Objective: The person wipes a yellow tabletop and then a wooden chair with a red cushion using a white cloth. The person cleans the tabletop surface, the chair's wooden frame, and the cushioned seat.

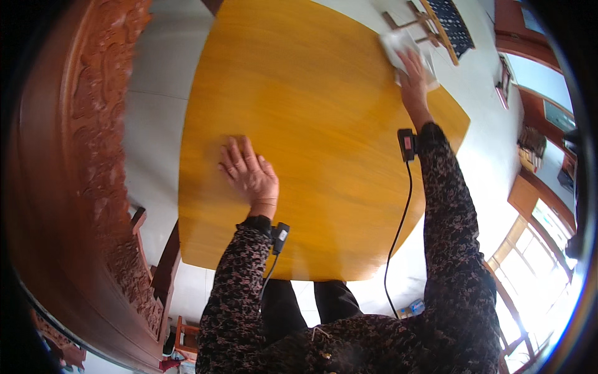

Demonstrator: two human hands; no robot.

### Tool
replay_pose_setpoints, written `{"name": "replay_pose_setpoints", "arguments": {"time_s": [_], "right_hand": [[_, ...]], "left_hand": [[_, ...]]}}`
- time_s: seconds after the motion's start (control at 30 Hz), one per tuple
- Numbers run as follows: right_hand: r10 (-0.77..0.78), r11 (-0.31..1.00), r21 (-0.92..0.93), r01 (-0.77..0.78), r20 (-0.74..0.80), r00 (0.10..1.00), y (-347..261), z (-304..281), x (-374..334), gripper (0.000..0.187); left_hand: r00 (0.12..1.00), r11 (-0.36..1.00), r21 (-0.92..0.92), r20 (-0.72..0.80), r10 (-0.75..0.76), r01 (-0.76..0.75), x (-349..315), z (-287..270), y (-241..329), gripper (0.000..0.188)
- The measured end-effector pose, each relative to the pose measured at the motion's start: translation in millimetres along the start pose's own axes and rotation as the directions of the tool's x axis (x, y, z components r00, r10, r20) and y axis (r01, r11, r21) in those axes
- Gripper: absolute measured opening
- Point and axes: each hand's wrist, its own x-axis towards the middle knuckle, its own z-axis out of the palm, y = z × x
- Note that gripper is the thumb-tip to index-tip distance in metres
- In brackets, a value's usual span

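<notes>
Broad yellow-brown wooden surface [299, 93]: smoothly finished, glossy, fine grain shown
Thin white sheet [392, 46]: blurred, cloth or paper not distinguished
Red-brown wooden panel [103, 124]: roughly carved

Pretty sure this is somebody's home. Big carved wood panel [99, 124] down the left, pale tiled floor [159, 71], polished wooden table [299, 162], what looks like a chair with dark patterned fabric [453, 25] near the far corner, plus bright windows [536, 268] on the right. Very living/dining room.
</notes>
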Motion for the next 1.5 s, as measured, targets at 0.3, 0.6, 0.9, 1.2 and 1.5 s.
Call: {"name": "replay_pose_setpoints", "arguments": {"time_s": [0.3, 0.6, 0.9, 1.2, 1.5], "right_hand": [[-0.43, 0.89, 0.296, 0.347, 0.292, 0.854, -179, 41, -119, 0.052], [0.148, 0.976, -0.154, -0.151, -0.033, 0.988, 73, -31, -86, 0.064], [0.265, 0.955, -0.151, -0.254, 0.056, 0.963, 22, -49, -250, 0.063], [-0.054, 0.963, -0.243, 0.117, 0.254, 0.966, -35, -48, -226, 0.066], [0.297, 0.953, -0.116, -0.281, 0.16, 0.941, -64, -72, -352, 0.061]], "left_hand": [[0.993, 0.998, 0.027, -0.104, 0.061, -0.059, 2, 1, -5, 0.054], [0.993, 0.99, 0.136, -0.103, 0.057, -0.043, 4, -2, -10, 0.054], [0.986, 0.989, 0.115, -0.128, 0.111, -0.097, 5, 0, -16, 0.053], [0.979, 0.984, 0.134, -0.151, 0.134, -0.115, 6, 4, -19, 0.051], [0.979, 0.985, 0.072, -0.123, 0.164, -0.156, 8, 14, -14, 0.051]]}}
